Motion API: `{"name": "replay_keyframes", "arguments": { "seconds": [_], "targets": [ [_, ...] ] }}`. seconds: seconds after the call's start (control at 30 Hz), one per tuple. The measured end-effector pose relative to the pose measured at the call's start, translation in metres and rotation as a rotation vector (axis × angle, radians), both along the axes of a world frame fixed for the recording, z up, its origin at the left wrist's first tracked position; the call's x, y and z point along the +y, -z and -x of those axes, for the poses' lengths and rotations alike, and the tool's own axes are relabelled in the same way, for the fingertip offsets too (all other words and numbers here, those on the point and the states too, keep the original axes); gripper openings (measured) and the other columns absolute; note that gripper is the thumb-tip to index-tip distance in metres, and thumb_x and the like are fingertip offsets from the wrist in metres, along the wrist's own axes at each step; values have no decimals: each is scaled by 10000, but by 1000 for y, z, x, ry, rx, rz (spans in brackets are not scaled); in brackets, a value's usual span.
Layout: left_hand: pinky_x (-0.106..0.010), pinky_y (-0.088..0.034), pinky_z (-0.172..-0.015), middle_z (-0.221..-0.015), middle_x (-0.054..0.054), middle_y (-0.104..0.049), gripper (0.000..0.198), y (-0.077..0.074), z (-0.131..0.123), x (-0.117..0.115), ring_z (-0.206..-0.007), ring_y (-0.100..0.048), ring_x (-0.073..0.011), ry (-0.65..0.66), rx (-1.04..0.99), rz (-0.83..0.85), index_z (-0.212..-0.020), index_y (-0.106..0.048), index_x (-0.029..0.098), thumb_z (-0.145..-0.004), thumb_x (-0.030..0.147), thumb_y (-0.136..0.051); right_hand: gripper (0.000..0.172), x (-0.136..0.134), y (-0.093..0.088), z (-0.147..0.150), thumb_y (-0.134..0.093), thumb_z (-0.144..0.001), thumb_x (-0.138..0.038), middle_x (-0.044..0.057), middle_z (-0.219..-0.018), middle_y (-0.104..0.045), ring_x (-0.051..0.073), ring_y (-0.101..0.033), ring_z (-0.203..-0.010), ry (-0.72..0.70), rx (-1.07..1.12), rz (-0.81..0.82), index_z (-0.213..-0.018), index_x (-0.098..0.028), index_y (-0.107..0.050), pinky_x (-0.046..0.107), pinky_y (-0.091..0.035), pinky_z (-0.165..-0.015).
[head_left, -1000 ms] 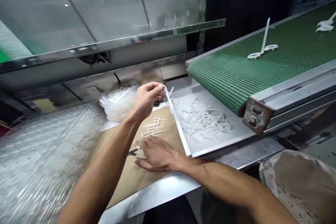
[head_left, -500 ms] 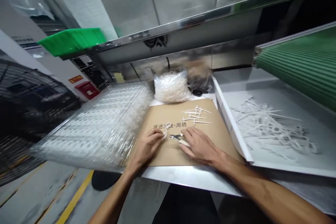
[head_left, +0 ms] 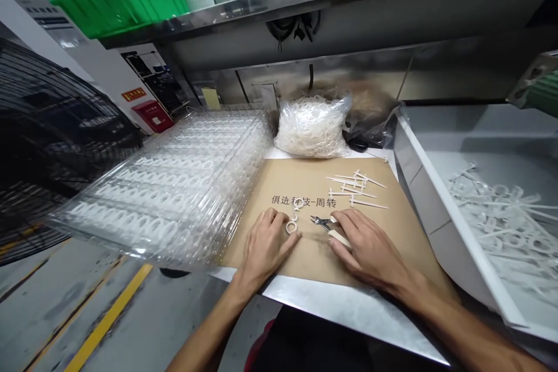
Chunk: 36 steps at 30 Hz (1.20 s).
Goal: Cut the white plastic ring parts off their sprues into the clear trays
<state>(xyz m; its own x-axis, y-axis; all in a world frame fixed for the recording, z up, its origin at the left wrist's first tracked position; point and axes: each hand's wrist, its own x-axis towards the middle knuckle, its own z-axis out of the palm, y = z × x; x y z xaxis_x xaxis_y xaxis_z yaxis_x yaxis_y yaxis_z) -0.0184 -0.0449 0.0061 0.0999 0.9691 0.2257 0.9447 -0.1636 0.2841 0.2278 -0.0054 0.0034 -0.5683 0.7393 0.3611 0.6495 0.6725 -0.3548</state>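
We see two hands trimming-style work at a cardboard sheet, ring piece and cutters on it.

Our left hand lies at the sheet's front edge, its fingertips against a white ring piece; whether it is pinched we cannot tell. Our right hand is closed around the pale handle of small cutters, the jaws pointing left toward the ring piece, just beside it. White plastic pieces lie toward the sheet's back edge. A bag of rings sits behind that edge, clear trays are stacked left, and a white tray holds more pieces right.
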Motion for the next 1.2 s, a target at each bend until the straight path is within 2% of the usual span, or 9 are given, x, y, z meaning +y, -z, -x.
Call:
{"name": "replay_keyframes", "arguments": {
  "seconds": [0.1,0.2,0.27,0.4,0.5,0.6,0.87,1.03,1.2],
  "targets": [
    [-384,-491,-837,-967,-58,-615,174,3,3,1,-943,-599,-243,-15,-73,-3,-1000,-613,205,-941,362,-568,319,0,0,-1,-512,-941,-330,154,-1099,-645,307,-606,-1010,0,12,14,-1213,-168,-550,471,-519,-898],
    [-346,-490,-805,-960,-44,-627,121,1,7,0,-910,-605,-209,23,-244,-47,-1001,-612,207,-945,305,-569,325,-5,-5,-2,-518,-940,-319,155,-1120,-647,312,-607,-1033,-1,74,57,-1233,-180,-540,487,-514,-910],
    [-316,-495,-775,-970,-41,-637,122,-3,6,-2,-879,-606,-185,53,-364,-98,-1035,-610,208,-946,285,-578,312,-12,-13,-1,-499,-958,-320,145,-1132,-650,298,-617,-1029,-22,139,141,-1243,-199,-533,473,-518,-904],
    [-295,-519,-757,-980,-46,-646,198,-9,-2,-6,-844,-609,-162,101,-529,-203,-1129,-625,210,-937,254,-602,220,-25,-33,3,-448,-1000,-338,82,-1066,-685,246,-656,-944,-83,236,412,-1157,-250,-574,395,-541,-821],
    [-307,-541,-774,-976,-51,-652,232,-6,-10,-8,-846,-621,-165,111,-648,-248,-1146,-643,212,-917,245,-636,207,-30,-42,4,-451,-1007,-354,57,-1059,-709,245,-671,-958,-95,237,553,-1113,-266,-606,384,-535,-833],
    [-308,-550,-769,-969,-57,-657,247,1,-15,-9,-851,-629,-170,129,-738,-274,-1141,-651,208,-896,229,-667,214,-31,-43,3,-458,-1010,-363,38,-1050,-719,242,-673,-971,-93,229,619,-1106,-275,-627,376,-521,-860],
    [-286,-543,-730,-971,-65,-637,304,11,-19,-13,-831,-618,-158,194,-824,-279,-1149,-644,191,-856,144,-707,250,-32,-51,6,-438,-1026,-386,35,-984,-713,229,-659,-912,-87,183,732,-1039,-239,-640,353,-486,-822],
    [-277,-531,-725,-954,-58,-632,308,11,-19,-14,-820,-611,-146,207,-834,-305,-1140,-643,174,-845,112,-710,252,-32,-55,8,-436,-1035,-376,23,-997,-699,212,-644,-933,-83,143,779,-1081,-223,-631,339,-448,-837],
    [-278,-522,-726,-956,-61,-651,288,9,-19,-13,-837,-616,-150,230,-782,-331,-1133,-646,163,-854,128,-706,232,-32,-53,6,-444,-1033,-374,15,-988,-687,200,-632,-915,-85,139,781,-1028,-220,-617,324,-436,-826]
  ]
}}
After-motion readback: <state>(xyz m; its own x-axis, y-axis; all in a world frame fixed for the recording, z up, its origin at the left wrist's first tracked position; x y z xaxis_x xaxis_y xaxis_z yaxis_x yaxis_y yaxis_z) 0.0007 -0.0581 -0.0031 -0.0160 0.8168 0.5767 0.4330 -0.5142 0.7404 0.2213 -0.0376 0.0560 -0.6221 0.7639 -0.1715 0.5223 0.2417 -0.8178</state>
